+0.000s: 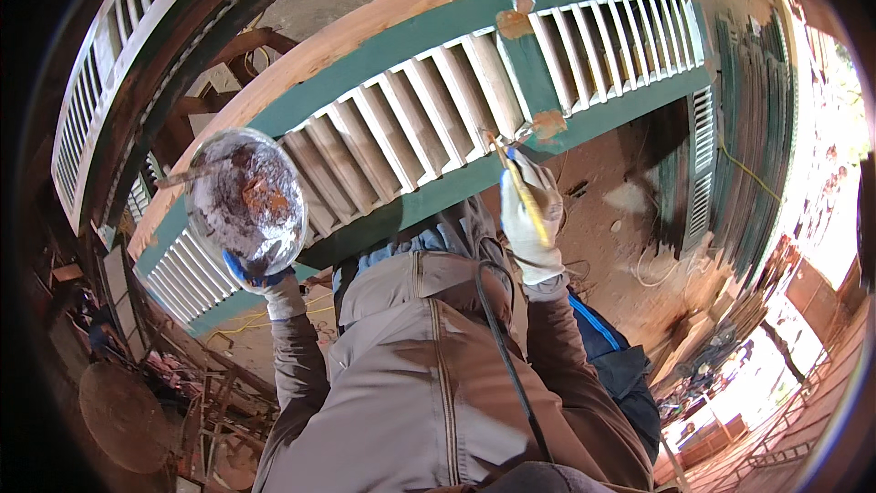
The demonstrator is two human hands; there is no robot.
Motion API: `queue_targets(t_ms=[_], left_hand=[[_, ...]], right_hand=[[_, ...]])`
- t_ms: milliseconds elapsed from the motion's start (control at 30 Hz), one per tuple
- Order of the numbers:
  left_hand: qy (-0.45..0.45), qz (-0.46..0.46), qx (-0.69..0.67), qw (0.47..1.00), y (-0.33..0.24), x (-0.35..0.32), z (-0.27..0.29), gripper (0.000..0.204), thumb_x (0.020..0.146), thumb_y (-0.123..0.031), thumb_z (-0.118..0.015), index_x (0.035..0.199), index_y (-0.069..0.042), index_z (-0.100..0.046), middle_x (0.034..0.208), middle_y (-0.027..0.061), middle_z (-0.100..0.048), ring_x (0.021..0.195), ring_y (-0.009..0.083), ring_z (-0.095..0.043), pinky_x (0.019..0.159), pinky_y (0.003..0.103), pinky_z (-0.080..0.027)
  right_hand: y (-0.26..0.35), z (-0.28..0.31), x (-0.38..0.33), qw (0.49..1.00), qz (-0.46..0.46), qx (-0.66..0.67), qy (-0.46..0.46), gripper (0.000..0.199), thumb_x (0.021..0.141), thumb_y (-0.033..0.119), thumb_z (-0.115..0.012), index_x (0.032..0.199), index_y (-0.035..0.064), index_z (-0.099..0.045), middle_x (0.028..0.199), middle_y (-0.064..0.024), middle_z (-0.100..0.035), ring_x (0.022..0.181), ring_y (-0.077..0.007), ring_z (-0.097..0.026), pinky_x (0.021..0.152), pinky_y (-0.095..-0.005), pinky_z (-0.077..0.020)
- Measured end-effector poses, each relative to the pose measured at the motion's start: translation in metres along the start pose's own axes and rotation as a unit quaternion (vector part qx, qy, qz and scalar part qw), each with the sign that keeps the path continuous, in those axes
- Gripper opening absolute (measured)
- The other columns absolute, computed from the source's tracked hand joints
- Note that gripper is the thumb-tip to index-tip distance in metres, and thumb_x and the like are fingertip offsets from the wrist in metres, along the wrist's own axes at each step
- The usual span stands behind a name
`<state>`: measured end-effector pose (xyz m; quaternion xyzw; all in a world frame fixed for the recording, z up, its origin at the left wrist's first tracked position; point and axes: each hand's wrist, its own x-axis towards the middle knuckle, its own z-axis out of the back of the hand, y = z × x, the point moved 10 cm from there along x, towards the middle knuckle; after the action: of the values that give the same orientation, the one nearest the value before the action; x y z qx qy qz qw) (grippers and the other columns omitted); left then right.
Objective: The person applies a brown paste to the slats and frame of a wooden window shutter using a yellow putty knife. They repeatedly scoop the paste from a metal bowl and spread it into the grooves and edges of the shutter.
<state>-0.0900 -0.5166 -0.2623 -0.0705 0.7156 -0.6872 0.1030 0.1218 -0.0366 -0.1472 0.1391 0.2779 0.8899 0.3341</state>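
A green louvered shutter (429, 64) with pale bare-wood slats lies across in front of me. My right hand (532, 219), in a white glove, grips a thin yellow-handled tool (520, 184) whose tip touches the lower green rail beside a tan filler patch (548, 124). Another tan patch (514, 24) sits on the upper rail by the middle stile. My left hand (260, 276), in a blue and white glove, holds up a round metal bowl (246, 201) smeared with brownish filler, with a stick lying across it.
A second white louvered shutter (109, 55) leans at the upper left. More green shutters (748, 146) stand stacked at the right. Reddish dusty floor (620, 219) with cables lies below. A round wooden piece (123, 415) and scrap wood sit at the lower left.
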Motion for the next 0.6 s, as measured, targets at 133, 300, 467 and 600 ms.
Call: queue_targets(t_ms=[133, 300, 467, 600], left_hand=[[0.031, 0.020, -0.026, 0.999, 0.009, 0.003, 0.010, 0.065, 0.093, -0.039, -0.061, 0.148, -0.012, -0.042, 0.153, 0.0161, -0.039, 0.134, 0.0416, -0.046, 0.099, 0.059, -0.054], [0.024, -0.002, 0.085, 0.996, -0.007, -0.002, 0.000, 0.064, 0.093, -0.042, -0.061, 0.148, -0.014, -0.042, 0.154, 0.0143, -0.037, 0.135, 0.0406, -0.045, 0.099, 0.059, -0.054], [-0.004, 0.057, 0.019, 0.998, -0.006, -0.005, -0.003, 0.068, 0.092, -0.047, -0.061, 0.148, -0.014, -0.042, 0.154, 0.0141, -0.036, 0.135, 0.0410, -0.044, 0.099, 0.059, -0.053], [0.003, 0.053, 0.062, 0.997, -0.005, -0.002, 0.003, 0.078, 0.089, -0.057, -0.062, 0.148, -0.012, -0.041, 0.154, 0.0152, -0.036, 0.134, 0.0415, -0.044, 0.101, 0.060, -0.052]], right_hand=[[0.006, -0.034, 0.012, 0.980, 0.005, -0.174, 0.097, 0.044, 0.081, 0.007, -0.064, 0.124, 0.0014, -0.059, 0.120, -0.0114, -0.065, 0.103, -0.0286, -0.063, 0.085, -0.0385, -0.0541], [0.031, -0.058, 0.006, 0.945, -0.006, -0.225, 0.239, 0.058, 0.075, 0.016, -0.067, 0.128, -0.0023, -0.054, 0.111, -0.0136, -0.062, 0.100, -0.0265, -0.059, 0.077, -0.0336, -0.0572], [0.014, 0.004, 0.010, 0.999, 0.040, -0.024, -0.016, 0.032, 0.083, 0.005, -0.067, 0.114, 0.0007, -0.066, 0.107, -0.0152, -0.069, 0.087, -0.0313, -0.067, 0.076, -0.0375, -0.0544], [-0.027, 0.000, 0.008, 0.995, -0.100, -0.018, -0.007, 0.009, 0.089, 0.006, -0.068, 0.097, 0.0014, -0.069, 0.088, -0.0151, -0.068, 0.080, -0.0313, -0.066, 0.069, -0.0408, -0.0516]])
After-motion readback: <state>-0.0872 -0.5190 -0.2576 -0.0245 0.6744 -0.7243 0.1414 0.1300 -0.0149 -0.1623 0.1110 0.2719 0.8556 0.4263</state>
